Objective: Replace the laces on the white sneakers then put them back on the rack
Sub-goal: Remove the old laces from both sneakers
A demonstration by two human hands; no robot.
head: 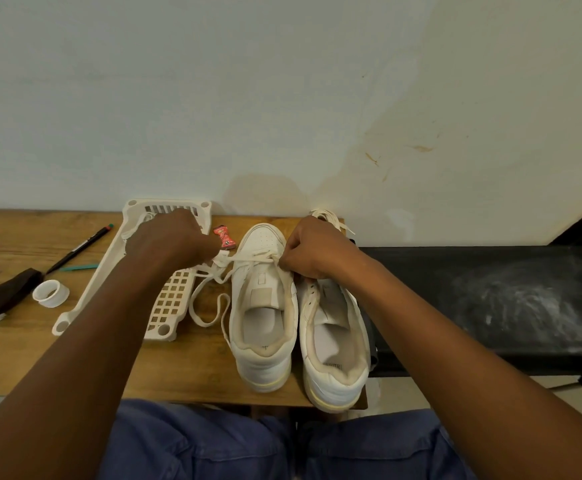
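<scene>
Two white leather low-top sneakers (265, 306) stood side by side on a brown wooden table (185, 368), toes toward the wall. The left hand (168, 240) pinched one end of a flat cream fabric lace (209, 303) beside the left sneaker; the right hand (313, 251) pinched the lace at the lowest eyelets. The lace looked limp and light, best held near its stiff tip. A white slotted plastic rack (164, 306) lay just left of the sneakers.
</scene>
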